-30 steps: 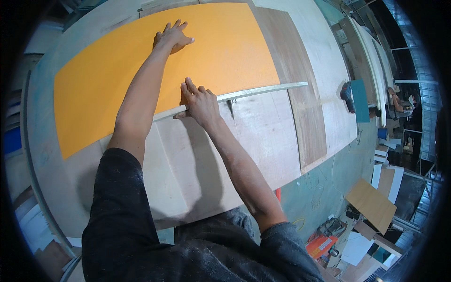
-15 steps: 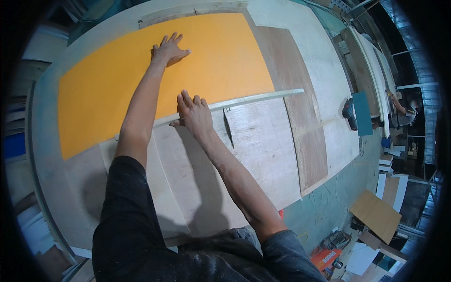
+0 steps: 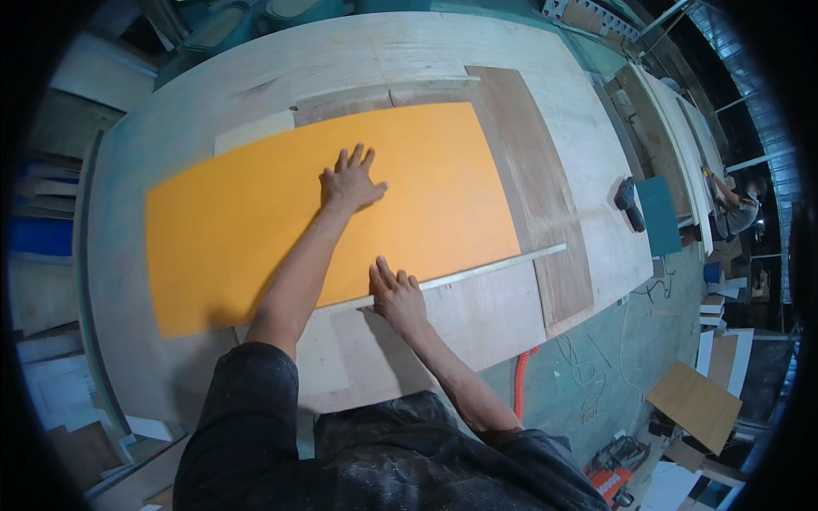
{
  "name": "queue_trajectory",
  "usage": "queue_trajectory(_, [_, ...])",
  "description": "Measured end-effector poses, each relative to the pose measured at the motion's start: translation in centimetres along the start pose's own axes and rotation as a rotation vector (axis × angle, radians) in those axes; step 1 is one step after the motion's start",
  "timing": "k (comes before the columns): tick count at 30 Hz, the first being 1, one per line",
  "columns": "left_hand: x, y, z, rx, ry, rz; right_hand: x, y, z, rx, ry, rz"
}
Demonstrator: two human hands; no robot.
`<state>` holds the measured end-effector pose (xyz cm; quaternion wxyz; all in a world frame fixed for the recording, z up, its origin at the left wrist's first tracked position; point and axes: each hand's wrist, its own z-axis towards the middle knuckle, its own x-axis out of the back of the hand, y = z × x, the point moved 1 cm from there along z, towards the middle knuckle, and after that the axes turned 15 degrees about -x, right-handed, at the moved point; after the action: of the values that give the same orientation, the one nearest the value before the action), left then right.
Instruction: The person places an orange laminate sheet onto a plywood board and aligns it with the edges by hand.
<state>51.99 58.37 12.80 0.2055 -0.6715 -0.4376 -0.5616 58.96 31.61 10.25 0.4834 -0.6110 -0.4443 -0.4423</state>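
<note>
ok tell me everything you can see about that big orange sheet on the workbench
The orange sheet is a large, thin, plain rectangle with a smooth matte face, lying flat on stacked plywood boards. The left hand presses flat near its middle, fingers spread. The right hand rests at its near edge, where a pale narrow wooden strip runs along it. No marks or damage show.

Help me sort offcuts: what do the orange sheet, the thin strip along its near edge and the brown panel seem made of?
Orange sheet: probably laminate or coated board, smooth and evenly coloured with no grain. Thin strip: pale bare wood, likely a batten or edging. Brown panel: wood veneer or plywood, showing streaky grain and a matt, unfinished look.
</note>
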Motion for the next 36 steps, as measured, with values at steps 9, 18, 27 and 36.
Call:
queue_trajectory(9, [-6.0, 9.7, -15.7, -0.047, -0.015, -0.031, -0.9, 1.9, -19.8, -0.045, -0.109, 0.021])
queue_trajectory(18, [-10.4, 16.3, -26.7, -0.062, -0.008, -0.085, -0.9, 3.2, -33.0, -0.048, -0.236, -0.006])
queue_trajectory(27, [-11.2, 15.6, -29.4, -0.153, 0.082, -0.168, 1.2, 3.8, -32.9, -0.030, -0.365, 0.237])
queue_trajectory(36, [-23.7, -10.4, -48.5, 0.388, 0.731, -0.139, 2.0, 23.4, -28.6, -0.558, 0.251, 0.090])
